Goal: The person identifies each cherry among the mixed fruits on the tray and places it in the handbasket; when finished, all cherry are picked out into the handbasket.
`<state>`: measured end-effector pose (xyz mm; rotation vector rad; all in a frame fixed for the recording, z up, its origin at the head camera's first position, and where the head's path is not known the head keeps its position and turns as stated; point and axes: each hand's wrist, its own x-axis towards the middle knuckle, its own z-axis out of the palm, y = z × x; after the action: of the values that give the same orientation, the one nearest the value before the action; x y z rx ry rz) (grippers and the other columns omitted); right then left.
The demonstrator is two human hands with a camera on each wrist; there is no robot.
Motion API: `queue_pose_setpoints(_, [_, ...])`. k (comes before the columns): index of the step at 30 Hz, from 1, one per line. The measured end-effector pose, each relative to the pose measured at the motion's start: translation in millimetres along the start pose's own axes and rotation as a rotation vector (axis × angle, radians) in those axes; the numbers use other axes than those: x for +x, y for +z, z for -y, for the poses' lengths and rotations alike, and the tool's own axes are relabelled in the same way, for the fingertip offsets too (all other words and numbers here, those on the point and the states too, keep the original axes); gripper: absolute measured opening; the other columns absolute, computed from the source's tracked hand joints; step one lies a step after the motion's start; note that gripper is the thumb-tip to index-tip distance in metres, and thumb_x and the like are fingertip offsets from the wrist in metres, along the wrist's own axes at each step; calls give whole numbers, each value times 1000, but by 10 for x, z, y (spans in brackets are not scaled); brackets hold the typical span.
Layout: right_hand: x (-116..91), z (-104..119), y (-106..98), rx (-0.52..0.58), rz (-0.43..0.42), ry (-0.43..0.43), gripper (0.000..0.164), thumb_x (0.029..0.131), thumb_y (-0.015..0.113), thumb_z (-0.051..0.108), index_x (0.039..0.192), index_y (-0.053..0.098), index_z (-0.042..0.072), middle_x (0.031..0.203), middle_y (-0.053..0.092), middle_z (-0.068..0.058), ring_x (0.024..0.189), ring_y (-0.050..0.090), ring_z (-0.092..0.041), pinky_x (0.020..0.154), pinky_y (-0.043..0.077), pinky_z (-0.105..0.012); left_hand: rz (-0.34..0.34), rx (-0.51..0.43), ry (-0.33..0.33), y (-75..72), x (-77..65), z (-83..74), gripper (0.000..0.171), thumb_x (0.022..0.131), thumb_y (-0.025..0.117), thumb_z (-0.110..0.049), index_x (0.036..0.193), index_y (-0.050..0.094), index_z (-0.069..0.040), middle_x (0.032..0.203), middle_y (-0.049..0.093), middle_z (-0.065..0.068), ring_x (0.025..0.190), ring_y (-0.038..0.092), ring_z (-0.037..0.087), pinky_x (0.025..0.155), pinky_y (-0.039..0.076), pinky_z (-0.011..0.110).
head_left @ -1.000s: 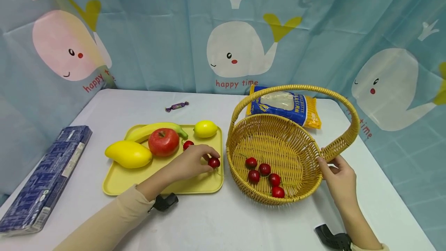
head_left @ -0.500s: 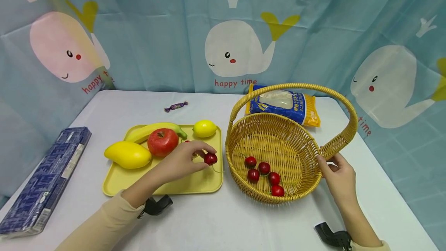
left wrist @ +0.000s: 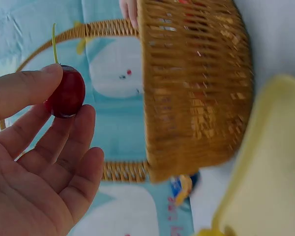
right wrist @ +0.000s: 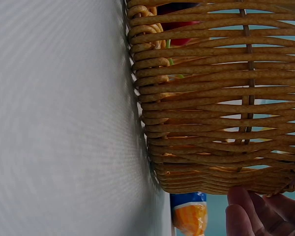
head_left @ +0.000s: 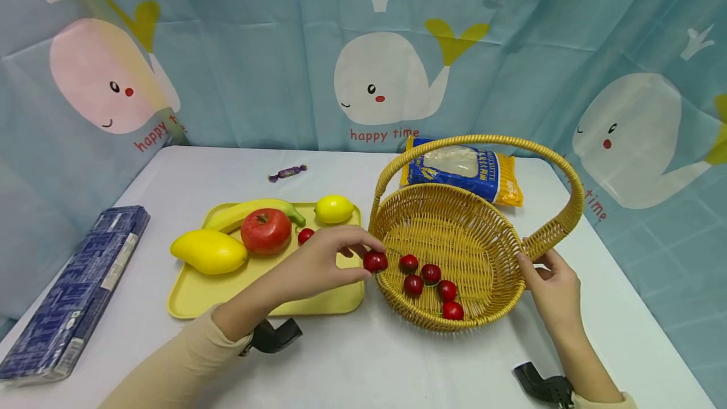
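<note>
- Your left hand [head_left: 326,262] reaches across the tray [head_left: 195,295] towards the basket [head_left: 449,242], its back uppermost in the head view; your forearm comes in from the near left, over the tray's near edge.
- Your left grip is together on the held cherry [head_left: 375,261], pinched between the thumb and fingertips; the little finger is bent and apart from the fruit.
- The held cherry sits at the very tips of your grip, well forward of the palm, its stem projecting past the thumb in the left wrist view. It is just beside the basket's left rim and overlaps that edge in the head view.
- Your right hand [head_left: 552,292] is at the basket's right side, thumb laid on the rim below the foot of the handle [head_left: 568,219]. You grip the rim there; the right wrist view is dim and cut off, so the exact seat of your fingers seems uncertain.
- Five cherries [head_left: 431,274] lie inside the basket, in its near left half and towards its near edge.
- One more cherry [head_left: 305,236] remains on the tray, beside the apple [head_left: 265,231]; the banana [head_left: 244,213], mango [head_left: 209,252] and lemon [head_left: 334,209] share the tray.
- Behind the basket you have a blue and orange packet [head_left: 491,175].
</note>
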<state>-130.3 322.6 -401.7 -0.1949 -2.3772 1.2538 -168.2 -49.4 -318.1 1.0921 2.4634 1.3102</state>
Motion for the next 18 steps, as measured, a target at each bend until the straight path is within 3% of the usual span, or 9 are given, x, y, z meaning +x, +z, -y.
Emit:
queue_pose_setpoints(9, [-17, 68, 4, 13, -5, 9, 37, 89, 60, 18, 121, 54, 0, 89, 56, -1, 64, 60, -1, 51, 50, -16, 72, -37, 87, 242, 330, -158, 33, 80, 72, -13, 112, 63, -15, 108, 61, -12, 97, 52, 4, 84, 48, 29])
queue_pose_setpoints(13, [-15, 82, 1, 1, -1, 20, 37, 90, 60, 20, 121, 55, 1, 88, 55, 4, 64, 60, 0, 52, 50, -16, 86, 15, 108, 377, 496, -200, 31, 80, 72, -13, 111, 64, -14, 109, 62, -8, 101, 52, 7, 87, 46, 25])
queue_pose_setpoints(18, [-14, 111, -8, -5, -4, 33, 37, 89, 61, 20, 121, 55, 1, 86, 55, 7, 64, 59, 1, 52, 49, -16, 124, 88, 112, 563, 680, -239, 31, 80, 72, -16, 110, 65, -14, 105, 63, -8, 94, 53, 4, 81, 44, 17])
